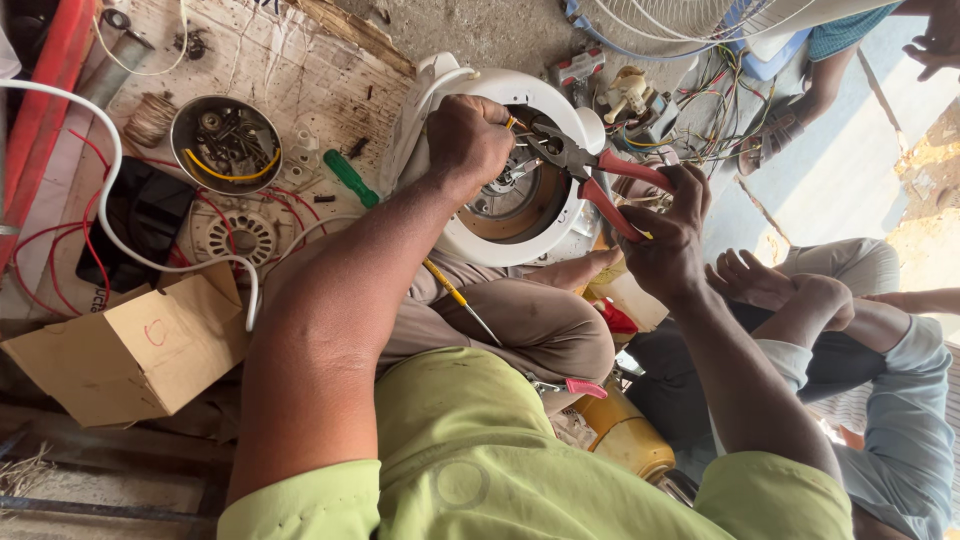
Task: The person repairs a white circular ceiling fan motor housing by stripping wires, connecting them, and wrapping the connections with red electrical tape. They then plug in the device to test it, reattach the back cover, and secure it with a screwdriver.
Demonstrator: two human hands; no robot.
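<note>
My left hand (468, 135) grips the rim of a round white fan motor housing (560, 225) that rests on my knees, pinching a yellow wire at its opening. My right hand (668, 238) holds red-handled pliers (600, 175), whose jaws reach into the housing beside my left fingers. Copper windings and metal parts show inside the housing. A yellow-handled screwdriver (460, 300) lies across my lap.
A metal bowl (225, 143) of small parts, a green-handled screwdriver (352, 178), red wires and a white cable lie on the left board. A cardboard box (130, 350) sits lower left. Another person's legs and feet (800, 300) are at right; tangled coloured wires (700, 100) lie above.
</note>
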